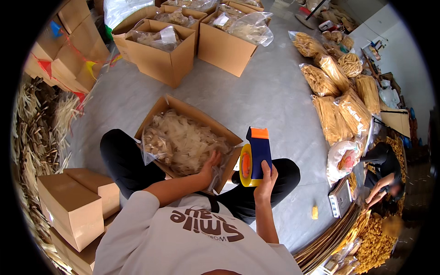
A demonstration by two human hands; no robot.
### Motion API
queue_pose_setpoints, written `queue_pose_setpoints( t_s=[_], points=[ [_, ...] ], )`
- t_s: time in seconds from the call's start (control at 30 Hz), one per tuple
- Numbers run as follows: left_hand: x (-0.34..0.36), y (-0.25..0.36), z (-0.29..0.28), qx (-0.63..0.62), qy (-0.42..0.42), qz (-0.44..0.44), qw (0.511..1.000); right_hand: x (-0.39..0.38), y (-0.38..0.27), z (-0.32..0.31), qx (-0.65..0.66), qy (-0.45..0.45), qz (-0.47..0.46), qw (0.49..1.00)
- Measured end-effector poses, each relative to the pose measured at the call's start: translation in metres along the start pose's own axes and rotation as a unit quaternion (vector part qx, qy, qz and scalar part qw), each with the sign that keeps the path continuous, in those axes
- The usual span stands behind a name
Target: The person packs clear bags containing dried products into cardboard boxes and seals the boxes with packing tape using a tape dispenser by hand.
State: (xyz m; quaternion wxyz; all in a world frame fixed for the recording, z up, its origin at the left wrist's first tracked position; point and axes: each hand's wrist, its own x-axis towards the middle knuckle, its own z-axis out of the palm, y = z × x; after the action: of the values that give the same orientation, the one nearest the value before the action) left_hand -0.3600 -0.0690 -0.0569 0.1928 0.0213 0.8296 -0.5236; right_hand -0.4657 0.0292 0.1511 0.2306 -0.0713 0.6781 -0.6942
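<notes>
A: What does the person's right hand have, nearest the body?
B: A blue tape dispenser with an orange edge and a yellow roll. The fingers are closed around it, and it stands upright, raised just right of the open carton.
A: And the left hand?
B: It is fairly open, fingers extended, laid against the pale, flat pieces at the right side of that carton. Whether it pinches any of them, nobody can tell.
A: Where exactly is the carton?
B: On the grey floor, between the person's bent knees and tilted in the view. The pieces fill it, with clear plastic showing at the left and right.
A: Anything at the sides?
B: Brown cartons are stacked on the near left. To the right, a small yellow object lies on the floor, and past it a co-worker bends forward, arms reaching down.
A: Farther off?
B: Clear bags of tan pieces lie grouped on the far right. At the far side, more open cartons hold plastic-wrapped contents.
</notes>
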Motion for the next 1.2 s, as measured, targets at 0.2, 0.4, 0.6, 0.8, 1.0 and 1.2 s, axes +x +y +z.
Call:
queue_pose_setpoints(
  t_s=[0.2,0.4,0.6,0.8,1.0,1.2],
  points=[
    [0.002,-0.026,0.014,-0.284,0.045,0.083,0.954,0.003,-0.002,0.015,-0.012,-0.066,0.032,0.997],
    [-0.073,-0.15,0.018,-0.759,0.021,0.156,0.632,0.009,0.001,0.018,0.0,-0.069,0.033,0.997],
    [-0.058,-0.082,0.017,-0.621,0.025,0.125,0.773,0.006,-0.013,0.035,-0.03,-0.078,-0.005,0.997],
    [-0.012,-0.005,-0.002,-0.446,-0.052,-0.001,0.893,0.006,-0.008,0.037,-0.054,-0.1,0.023,0.993],
    [-0.07,-0.117,0.026,-0.746,-0.053,0.185,0.638,0.008,0.004,0.031,-0.022,-0.057,0.0,0.998],
    [-0.186,-0.205,0.101,-0.677,-0.053,-0.193,0.709,0.016,0.013,0.023,0.065,0.007,0.048,0.997]
  ],
)
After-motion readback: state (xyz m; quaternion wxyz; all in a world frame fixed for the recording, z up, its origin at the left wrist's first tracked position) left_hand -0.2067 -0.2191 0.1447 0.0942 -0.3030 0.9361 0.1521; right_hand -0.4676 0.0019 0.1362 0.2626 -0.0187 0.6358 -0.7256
